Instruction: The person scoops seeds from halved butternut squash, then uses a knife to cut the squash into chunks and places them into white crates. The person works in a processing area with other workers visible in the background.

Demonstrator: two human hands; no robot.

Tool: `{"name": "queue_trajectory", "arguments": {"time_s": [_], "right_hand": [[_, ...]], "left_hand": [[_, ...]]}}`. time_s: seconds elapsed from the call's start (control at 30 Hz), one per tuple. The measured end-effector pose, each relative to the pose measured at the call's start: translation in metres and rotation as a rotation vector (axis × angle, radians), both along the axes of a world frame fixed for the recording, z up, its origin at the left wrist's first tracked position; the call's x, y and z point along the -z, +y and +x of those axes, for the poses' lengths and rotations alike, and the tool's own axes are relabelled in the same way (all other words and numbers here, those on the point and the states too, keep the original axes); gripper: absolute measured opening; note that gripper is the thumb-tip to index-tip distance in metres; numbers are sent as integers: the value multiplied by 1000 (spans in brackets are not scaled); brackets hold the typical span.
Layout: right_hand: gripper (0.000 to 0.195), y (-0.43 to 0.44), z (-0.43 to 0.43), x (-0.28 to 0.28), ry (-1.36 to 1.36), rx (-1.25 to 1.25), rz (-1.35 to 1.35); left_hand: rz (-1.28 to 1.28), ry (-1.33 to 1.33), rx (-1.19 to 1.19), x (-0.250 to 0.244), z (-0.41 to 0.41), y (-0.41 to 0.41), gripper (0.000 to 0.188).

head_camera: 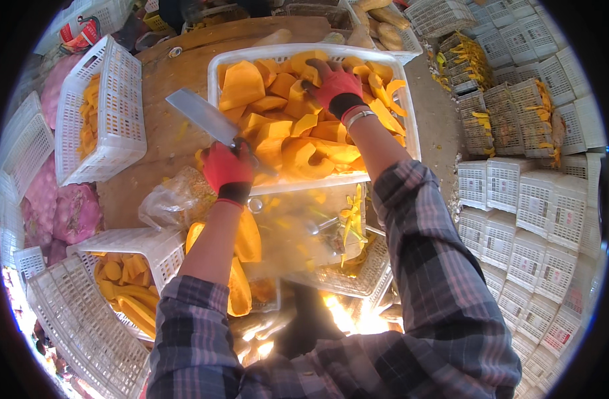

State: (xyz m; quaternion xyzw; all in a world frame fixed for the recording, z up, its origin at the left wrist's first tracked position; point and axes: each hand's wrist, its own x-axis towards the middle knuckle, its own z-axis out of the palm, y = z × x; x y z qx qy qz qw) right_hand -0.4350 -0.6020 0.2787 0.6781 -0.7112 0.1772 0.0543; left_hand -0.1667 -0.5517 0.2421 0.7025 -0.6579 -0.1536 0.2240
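Both my hands wear red gloves with black cuffs. My left hand point(228, 167) grips a cleaver point(203, 115) by its handle, the broad steel blade pointing up and left over the wooden table. A white plastic crate point(413, 119) in front of me is heaped with peeled orange pumpkin pieces point(274, 132). My right hand point(333, 86) reaches into the crate's far right part, its fingers spread on the pieces; whether it holds one cannot be told. Long halved pumpkin pieces point(248, 237) lie near my left forearm. Yellow peel strips point(354, 214) lie at the table's near side.
Another crate point(120, 99) of pieces stands on the wooden table point(157, 75) at left, with a clear plastic bag point(172, 199) nearer. A crate point(170, 249) of cut pumpkin is at lower left. Whole squashes point(389, 37) sit at the back; stacked crates point(539, 199) line the right.
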Motion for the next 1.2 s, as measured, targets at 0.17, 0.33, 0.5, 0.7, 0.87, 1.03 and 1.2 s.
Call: {"name": "queue_trajectory", "arguments": {"time_s": [0.17, 0.33, 0.5, 0.7, 0.87, 1.03, 1.2], "right_hand": [[44, -2, -14, 19, 53, 67, 277], [44, -20, -2, 29, -38, -45, 220], [41, -5, -10, 51, -231, -13, 238], [44, -30, -11, 77, -158, -34, 248], [43, -39, -2, 76, -140, 22, 271], [48, -22, -19, 49, -261, -86, 321], [62, 44, -100, -6, -89, 178, 68]], "left_hand": [[-66, 36, 27, 1, -1, -2, 31], [-14, 19, 46, -4, 0, -3, 32], [37, 27, 25, -9, -4, -3, 28], [39, 26, 68, -6, -2, -4, 29], [-10, -3, 39, 2, 0, -3, 34], [31, -13, 67, 4, 2, -4, 34], [14, -43, 60, 6, 3, -2, 32]]}}
